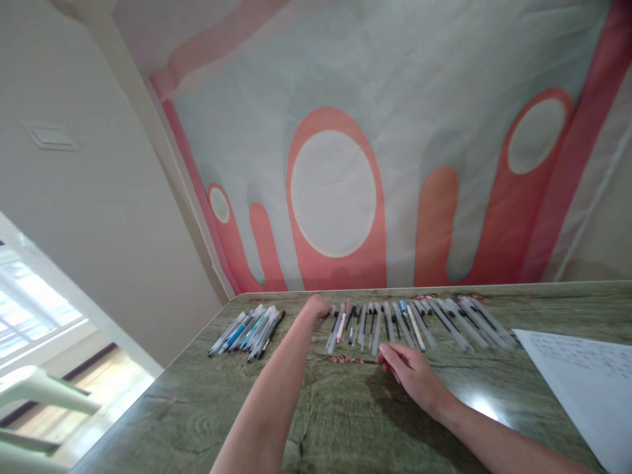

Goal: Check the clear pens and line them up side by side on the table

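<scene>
A row of pens (364, 326) lies side by side across the wooden table, most with clear barrels and dark tips or caps. My left hand (318, 306) reaches to the far left end of this row, closed, beside the top of a clear pen (336, 328). Its fingertips are mostly hidden, so I cannot make out what they grip. Close to the near ends of the middle pens is my right hand (407, 370), its fingers curled in and nothing visible in them. A pink-and-white pen (341, 326) and a white pen with a blue end (415, 327) stand out in the row.
Left of my left arm lies a heaped bunch of pens (249, 331), some blue and teal. A sheet of paper with writing (582, 382) rests at the table's right side. A patterned pink and grey wall (402, 131) rises behind the table (197, 415). A pale green chair (47, 388) stands lower left.
</scene>
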The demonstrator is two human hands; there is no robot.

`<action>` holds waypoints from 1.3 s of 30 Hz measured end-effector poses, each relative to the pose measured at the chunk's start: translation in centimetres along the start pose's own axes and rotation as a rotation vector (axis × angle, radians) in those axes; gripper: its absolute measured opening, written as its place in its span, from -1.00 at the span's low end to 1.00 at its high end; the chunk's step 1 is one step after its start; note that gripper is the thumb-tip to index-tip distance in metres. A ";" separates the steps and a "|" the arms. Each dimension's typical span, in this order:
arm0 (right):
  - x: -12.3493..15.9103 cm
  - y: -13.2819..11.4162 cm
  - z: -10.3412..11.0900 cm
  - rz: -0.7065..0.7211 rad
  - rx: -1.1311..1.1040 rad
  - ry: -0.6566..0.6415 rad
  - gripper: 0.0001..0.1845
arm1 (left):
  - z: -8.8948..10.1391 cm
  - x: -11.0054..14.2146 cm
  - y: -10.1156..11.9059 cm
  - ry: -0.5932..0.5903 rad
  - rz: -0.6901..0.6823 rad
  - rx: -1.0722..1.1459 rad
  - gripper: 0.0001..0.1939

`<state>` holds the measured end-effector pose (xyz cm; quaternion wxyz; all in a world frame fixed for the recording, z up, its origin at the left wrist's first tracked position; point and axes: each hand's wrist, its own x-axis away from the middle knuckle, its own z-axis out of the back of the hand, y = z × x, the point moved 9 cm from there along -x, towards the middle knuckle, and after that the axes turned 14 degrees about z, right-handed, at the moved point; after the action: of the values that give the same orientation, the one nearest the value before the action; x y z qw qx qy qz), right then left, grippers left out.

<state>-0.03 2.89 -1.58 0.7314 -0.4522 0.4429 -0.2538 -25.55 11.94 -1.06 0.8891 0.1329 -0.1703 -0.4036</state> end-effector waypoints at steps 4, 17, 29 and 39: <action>-0.1 0.1 0.0 0.003 -0.003 0.001 -0.56 | -0.1 0.1 -0.4 -0.053 0.031 0.048 -0.79; 0.0 -1.0 -0.9 0.011 -0.103 -0.085 -0.63 | -3.4 16.1 4.8 -0.834 -0.105 1.390 -0.64; 0.0 -0.8 -1.4 0.053 -0.034 -0.128 -0.70 | -4.6 17.2 3.9 -0.725 -0.040 1.654 -0.68; 0.1 -1.2 -1.3 0.038 -0.019 -0.132 -0.69 | -4.0 14.9 2.8 -0.769 -0.035 1.545 -0.78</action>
<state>-1.12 1.71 -0.82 0.7593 -0.4667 0.4044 -0.2052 -12.82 2.75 -0.76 0.4238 0.5569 -0.6842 -0.2051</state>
